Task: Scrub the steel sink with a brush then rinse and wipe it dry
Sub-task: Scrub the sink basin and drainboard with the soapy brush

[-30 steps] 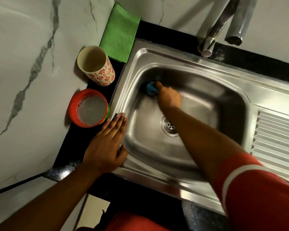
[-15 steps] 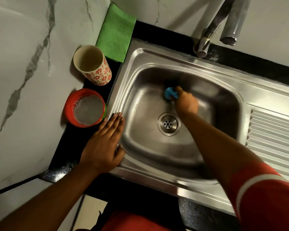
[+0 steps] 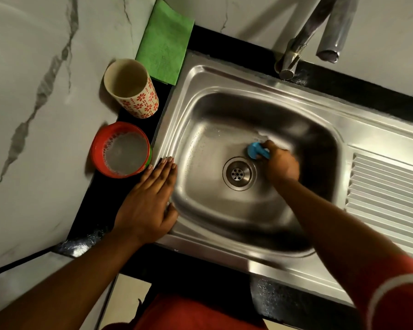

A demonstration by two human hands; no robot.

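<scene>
Head view: the steel sink (image 3: 224,248) fills the centre and right of the frame, its basin sunk into a black surface (image 3: 86,210) with its ribbed drainboard (image 3: 389,196) at the right edge. The drain (image 3: 237,173) sits in the middle of the basin floor.

The right hand (image 3: 280,164) reaches down into the basin from the lower right, its fingers curled round a blue brush (image 3: 256,151). The brush rests against the basin floor just up and right of the drain, close to it. A little foam lies on the steel just above the brush. The hand is blurred.

The left hand (image 3: 148,198) lies flat on the sink's left rim, left of centre in the frame. Its fingers are straight and pressed together, pointing up the frame, with the thumb hooked over the basin's inner edge.

On the surface left of the sink stands a red bowl (image 3: 119,151) holding cloudy, foamy water, just beside the left fingertips. Above it stands a cream cup (image 3: 131,89) with a red flower pattern, upright. A green cloth (image 3: 165,41) lies at the upper centre, past the cup, near the sink's upper left corner.

The tap (image 3: 293,53) rises at the upper right, above the basin's far rim. Marble walls (image 3: 34,91) border the surface at left and top. A red sleeve (image 3: 396,294) shows at the lower right.
</scene>
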